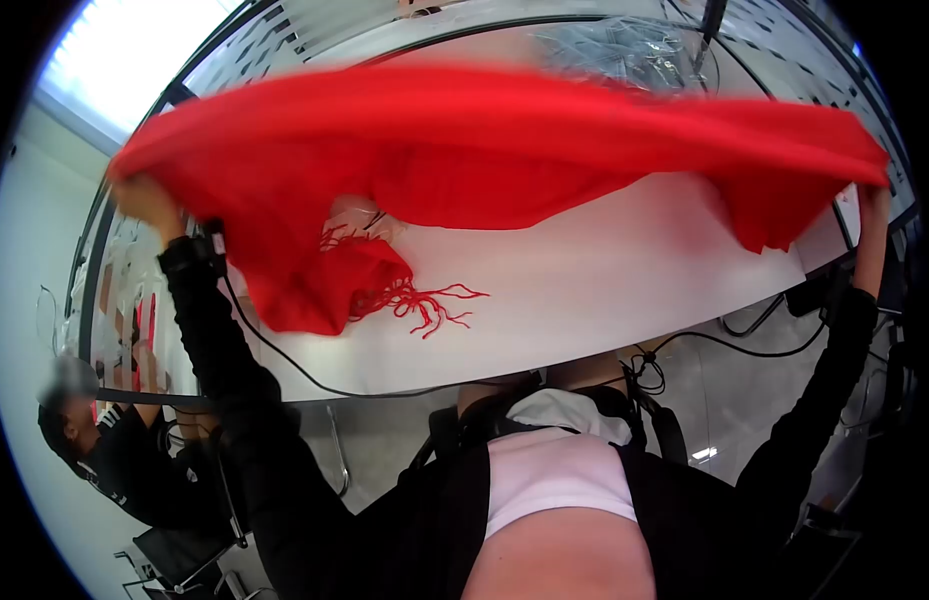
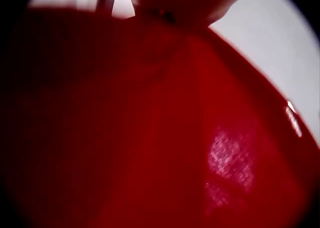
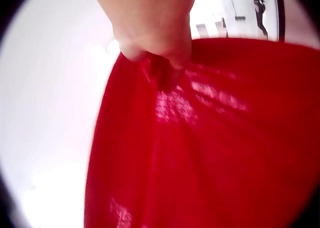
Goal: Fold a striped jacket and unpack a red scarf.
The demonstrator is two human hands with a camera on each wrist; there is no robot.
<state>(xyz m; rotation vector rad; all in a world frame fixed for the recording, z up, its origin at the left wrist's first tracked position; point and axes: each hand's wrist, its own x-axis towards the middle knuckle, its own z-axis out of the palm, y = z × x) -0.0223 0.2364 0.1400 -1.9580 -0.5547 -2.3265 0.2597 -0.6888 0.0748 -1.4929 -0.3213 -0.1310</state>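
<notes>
A red fringed scarf (image 1: 484,150) is stretched wide between my two raised hands, above the white table. My left hand (image 1: 149,205) grips one corner at the far left; in the left wrist view, the fingers (image 2: 185,3) pinch the cloth at the top. At the far right my right hand (image 1: 870,205) holds the other end. The right wrist view shows that hand (image 3: 152,28) bunching the scarf's edge, with folds fanning out below. On the left, part of the scarf hangs down to the table, its red fringe (image 1: 429,300) spread on the tabletop.
The white table (image 1: 584,290) has a curved front edge. Clear plastic bags (image 1: 624,55) lie at its back. A black cable (image 1: 314,385) runs from the left wrist along the table's front edge. Another person (image 1: 134,450) in black sits at the left.
</notes>
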